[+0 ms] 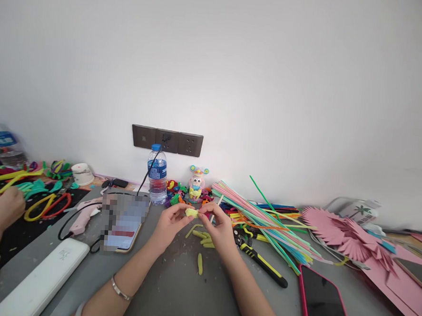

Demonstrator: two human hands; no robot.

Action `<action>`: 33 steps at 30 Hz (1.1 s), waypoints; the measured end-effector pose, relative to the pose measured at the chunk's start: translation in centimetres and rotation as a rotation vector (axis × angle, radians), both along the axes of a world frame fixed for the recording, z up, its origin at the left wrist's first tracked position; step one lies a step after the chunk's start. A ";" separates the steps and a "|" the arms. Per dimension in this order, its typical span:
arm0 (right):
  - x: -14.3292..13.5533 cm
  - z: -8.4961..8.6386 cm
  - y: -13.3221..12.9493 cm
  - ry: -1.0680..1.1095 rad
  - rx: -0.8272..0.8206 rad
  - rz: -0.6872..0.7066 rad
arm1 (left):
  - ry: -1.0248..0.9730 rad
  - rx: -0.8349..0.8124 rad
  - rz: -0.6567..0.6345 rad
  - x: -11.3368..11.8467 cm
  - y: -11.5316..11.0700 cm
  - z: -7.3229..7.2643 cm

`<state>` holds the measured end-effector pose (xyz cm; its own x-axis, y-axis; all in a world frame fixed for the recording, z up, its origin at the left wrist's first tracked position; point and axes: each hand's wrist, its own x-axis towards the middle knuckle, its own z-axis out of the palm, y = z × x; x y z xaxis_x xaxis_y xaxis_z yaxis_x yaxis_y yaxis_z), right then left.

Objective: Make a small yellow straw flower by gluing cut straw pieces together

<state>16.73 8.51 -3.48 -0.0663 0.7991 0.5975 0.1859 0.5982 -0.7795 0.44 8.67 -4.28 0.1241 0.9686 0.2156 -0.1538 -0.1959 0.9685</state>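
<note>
The left hand and right hand pinch opposite ends of 1 fuzzy yellow piece, raised above the grey tabletop. It looks light, soft, easily squashed and unlikely to slip; a gentle hold at its ends should suit it. Below lie loose yellow strips, 1 of them apart. Farther out, the water bottle carries white characters on blue, too small to read; print on the white power bank and palm-tree pack is likewise unclear.

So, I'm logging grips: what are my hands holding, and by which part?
A yellow piece: right hand pinching its right end; left hand holding it too, exact spot unclear.
</note>
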 end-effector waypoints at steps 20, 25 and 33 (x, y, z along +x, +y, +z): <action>0.2 -0.2 0.1 -0.020 -0.028 0.113 | 0.023 0.005 -0.029 -0.3 0.3 -0.4; 0.2 0.0 0.1 -0.058 -0.007 0.096 | 0.020 -0.010 -0.040 -0.2 0.3 -0.3; -0.5 2.1 -1.2 -0.063 0.093 -0.038 | 0.029 0.011 -0.004 0.0 0.7 -0.3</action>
<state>16.25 7.33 -1.41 -0.0770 0.7429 0.6649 0.2569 0.6592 -0.7067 0.49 9.41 -4.63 0.1347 0.9656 0.2227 -0.1270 -0.2060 0.9703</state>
